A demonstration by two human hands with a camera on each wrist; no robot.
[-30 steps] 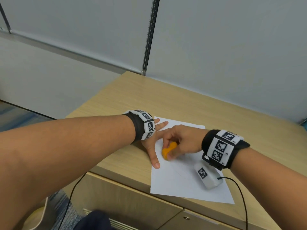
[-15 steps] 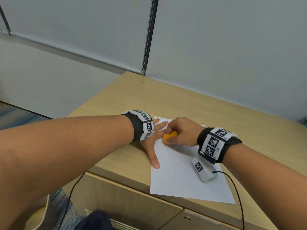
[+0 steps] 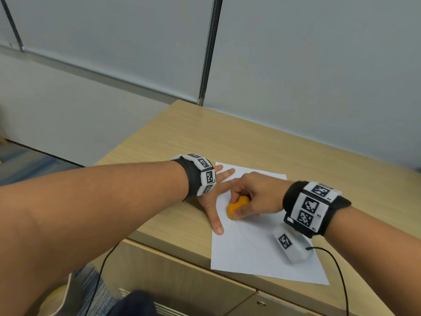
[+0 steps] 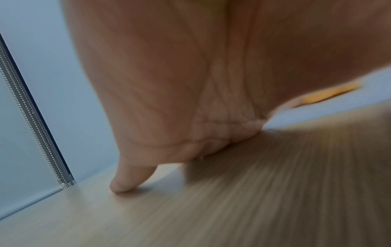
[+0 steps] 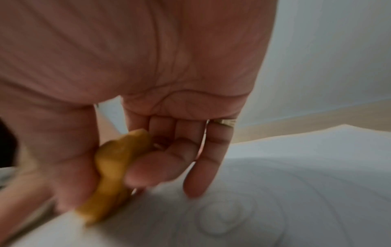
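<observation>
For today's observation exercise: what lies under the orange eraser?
The orange eraser presses on the white paper, which lies on the wooden desk. Any marks directly beneath it are covered.

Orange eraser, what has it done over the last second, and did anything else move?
The right hand, gripping the orange eraser throughout, rubbed it away across the paper, then back toward the person, ending about where it started. The left hand stayed flat on the paper's left edge; the paper did not shift.
</observation>
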